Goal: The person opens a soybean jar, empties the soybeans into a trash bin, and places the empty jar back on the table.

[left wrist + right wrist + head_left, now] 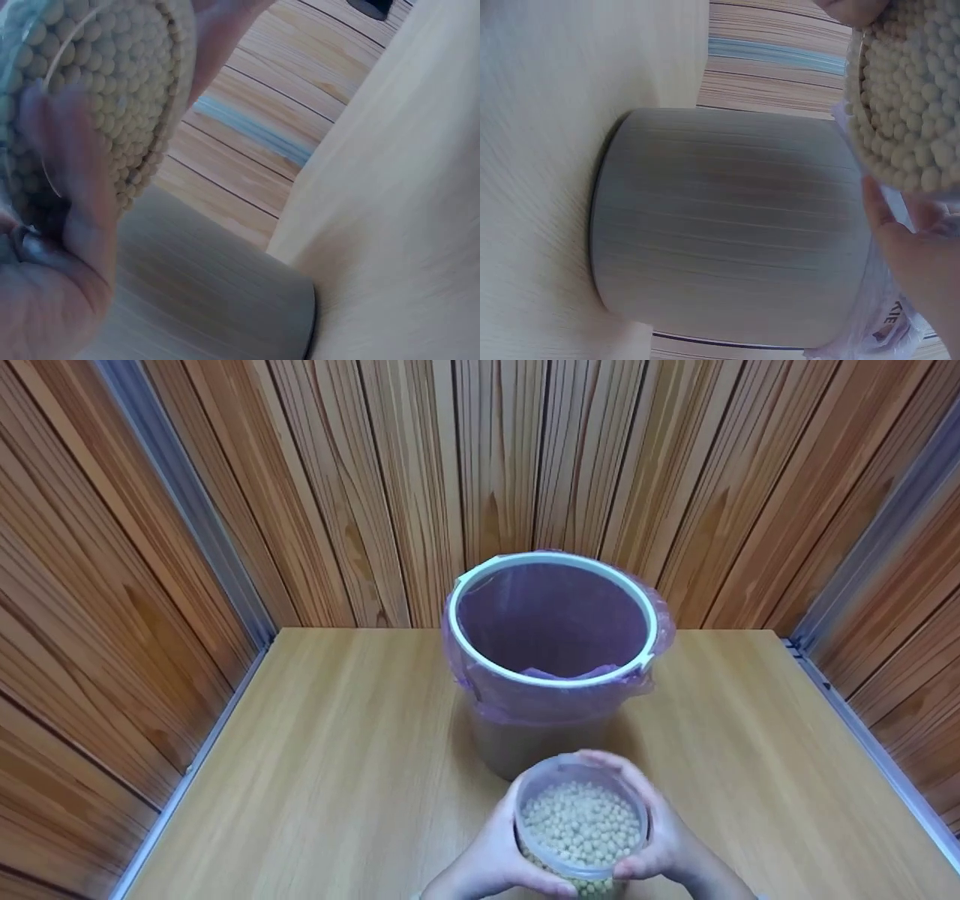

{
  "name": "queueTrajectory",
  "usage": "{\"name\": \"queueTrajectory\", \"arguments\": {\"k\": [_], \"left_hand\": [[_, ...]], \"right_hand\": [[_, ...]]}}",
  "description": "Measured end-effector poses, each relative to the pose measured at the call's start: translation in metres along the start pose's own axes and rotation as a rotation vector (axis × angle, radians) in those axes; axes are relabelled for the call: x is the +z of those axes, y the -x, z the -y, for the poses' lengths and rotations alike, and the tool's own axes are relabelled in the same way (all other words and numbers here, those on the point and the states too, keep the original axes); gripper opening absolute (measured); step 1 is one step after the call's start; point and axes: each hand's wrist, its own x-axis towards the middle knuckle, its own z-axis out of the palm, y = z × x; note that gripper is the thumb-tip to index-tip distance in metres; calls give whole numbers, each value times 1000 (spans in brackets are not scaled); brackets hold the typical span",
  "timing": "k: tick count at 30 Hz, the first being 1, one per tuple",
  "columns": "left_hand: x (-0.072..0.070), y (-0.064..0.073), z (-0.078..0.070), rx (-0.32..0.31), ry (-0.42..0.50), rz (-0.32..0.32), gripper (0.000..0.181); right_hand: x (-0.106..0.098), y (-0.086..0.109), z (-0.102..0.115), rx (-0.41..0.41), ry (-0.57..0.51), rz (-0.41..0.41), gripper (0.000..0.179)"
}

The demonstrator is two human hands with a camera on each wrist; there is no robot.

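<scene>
A clear round plastic tub (582, 825), filled with small pale balls that look like dried soybeans, is raised in front of the bin. My left hand (499, 851) grips its left side, thumb low at the front. On the other side, my right hand (660, 829) holds the wall with fingers around the back and thumb in front. Both wrist views show the tub's bottom, packed with pale balls (112, 75), off the table. Just beyond it stands a trash bin (727, 225) with a white rim ring and a purple bag folded over its edge.
The bin stands upright on a light wooden table (337, 757), near the back wall (405, 495) of wooden planks. Plank walls with grey metal strips flank both sides. A small dark object (371, 6) shows at the top of the left wrist view.
</scene>
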Motion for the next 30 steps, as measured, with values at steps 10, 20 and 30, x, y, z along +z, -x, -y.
{"name": "queueTrajectory", "arguments": {"k": [10, 20, 30], "left_hand": [[13, -1, 4, 72, -49, -137, 112], [32, 0, 17, 164, -269, -417, 119], [22, 5, 9, -57, -155, -253, 117]], "right_hand": [[10, 1, 12, -3, 327, -127, 96], [33, 4, 15, 141, 412, -359, 126], [23, 10, 9, 53, 644, -325, 102]]}}
